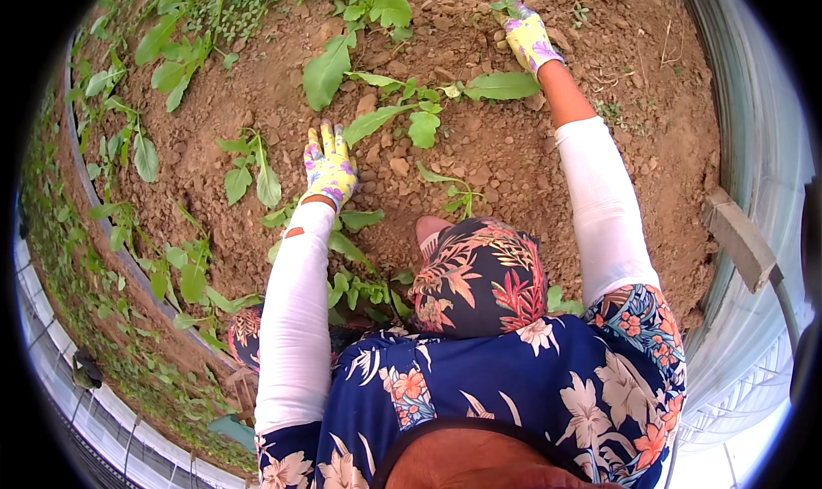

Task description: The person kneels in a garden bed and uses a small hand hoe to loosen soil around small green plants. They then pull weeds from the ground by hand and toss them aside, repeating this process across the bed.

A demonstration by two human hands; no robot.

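Observation:
Both my hands wear yellow gloves with a purple flower print. My left hand (330, 166) rests on the brown soil (385, 197) with its fingers spread, beside a broad-leaved green seedling (380, 121). At the upper right, my right hand (528, 36) reaches far forward, its fingers closed around a small green weed (505, 4) at ground level. Whether the weed's roots are still in the soil cannot be told. A long leaf (502, 86) lies just below my right wrist. A smaller seedling (465, 195) grows in front of my knee.
Leafy plants (176, 58) stand across the bed at the left, beside a dark hose or edging strip (87, 177). Plastic sheeting (758, 136) walls the right side, with a concrete block (740, 240) against it. Another seedling (250, 171) stands left of my left hand.

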